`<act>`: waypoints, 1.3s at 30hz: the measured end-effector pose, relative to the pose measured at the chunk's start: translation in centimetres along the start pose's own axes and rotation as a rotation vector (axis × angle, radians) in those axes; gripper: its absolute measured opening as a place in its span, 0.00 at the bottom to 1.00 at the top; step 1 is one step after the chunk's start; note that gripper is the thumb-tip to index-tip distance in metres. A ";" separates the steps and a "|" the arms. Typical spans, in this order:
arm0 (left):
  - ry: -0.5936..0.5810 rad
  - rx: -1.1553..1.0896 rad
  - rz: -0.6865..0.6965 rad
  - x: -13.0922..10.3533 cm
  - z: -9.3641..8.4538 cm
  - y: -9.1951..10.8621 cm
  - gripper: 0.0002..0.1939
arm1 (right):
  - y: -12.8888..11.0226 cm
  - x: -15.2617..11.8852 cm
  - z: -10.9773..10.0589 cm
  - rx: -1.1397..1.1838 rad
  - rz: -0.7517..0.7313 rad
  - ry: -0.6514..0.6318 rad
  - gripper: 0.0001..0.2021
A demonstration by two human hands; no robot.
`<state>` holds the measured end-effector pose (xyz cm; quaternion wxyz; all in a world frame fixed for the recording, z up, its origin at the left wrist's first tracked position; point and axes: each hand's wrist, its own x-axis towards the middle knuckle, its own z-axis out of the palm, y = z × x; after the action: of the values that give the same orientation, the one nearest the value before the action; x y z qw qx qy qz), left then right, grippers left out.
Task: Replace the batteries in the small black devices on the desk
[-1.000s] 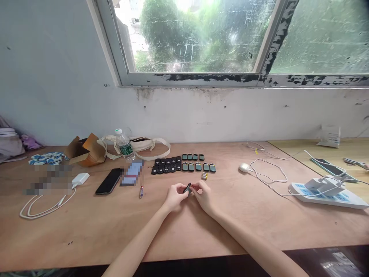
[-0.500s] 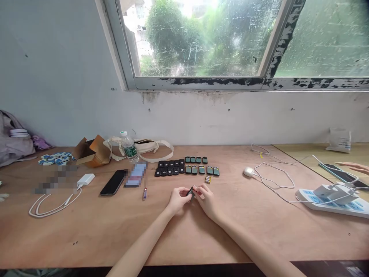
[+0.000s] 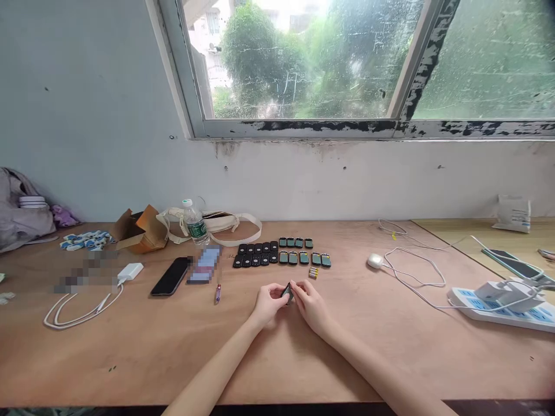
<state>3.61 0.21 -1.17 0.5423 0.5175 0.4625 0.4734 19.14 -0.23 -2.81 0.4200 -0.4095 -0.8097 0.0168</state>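
With our left hand (image 3: pixel 266 303) and right hand (image 3: pixel 311 304), we pinch one small dark piece (image 3: pixel 287 294) over the table (image 3: pixel 191 341). Beyond it lie ten black pieces (image 3: pixel 255 260), five per row, and nine screened pieces (image 3: pixel 304 258), four behind five.

Pale wall (image 3: pixel 303 179) below streaked window (image 3: pixel 299 63)

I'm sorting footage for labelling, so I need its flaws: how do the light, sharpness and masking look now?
Head view: daylight washes out the window near its top; soft shadows fall on the table; pixelation masks a patch at far left; the small dark item between left hand and right hand is too small to read.
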 end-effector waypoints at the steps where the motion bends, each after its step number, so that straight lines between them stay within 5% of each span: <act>1: 0.004 -0.008 0.001 0.0 0.0 0.0 0.14 | 0.1 -0.1 0.0 -0.057 -0.044 0.001 0.16; 6: 0.016 -0.042 -0.003 0.1 -0.1 0.1 0.16 | -0.1 0.0 0.0 -0.116 -0.076 0.010 0.16; 11: -0.034 -0.094 -0.071 0.0 -0.3 0.7 0.19 | -0.3 1.4 -1.4 0.443 0.375 0.027 0.16; 15: -0.091 -0.081 -0.070 -0.1 -0.4 0.9 0.21 | -0.1 2.5 -2.5 0.925 0.618 -0.246 0.22; 28: -0.194 -0.047 -0.058 -0.2 -0.7 0.5 0.23 | 1.0 1.8 -2.3 1.095 0.766 -0.350 0.20; 39: -0.230 -0.053 -0.071 -0.6 -0.7 1.7 0.22 | 0.1 2.1 -2.7 1.149 0.784 -0.305 0.17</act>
<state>2.76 -0.30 0.56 0.6217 0.5371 0.4027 0.4035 20.43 0.45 0.31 0.4147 -0.3776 -0.5155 0.6479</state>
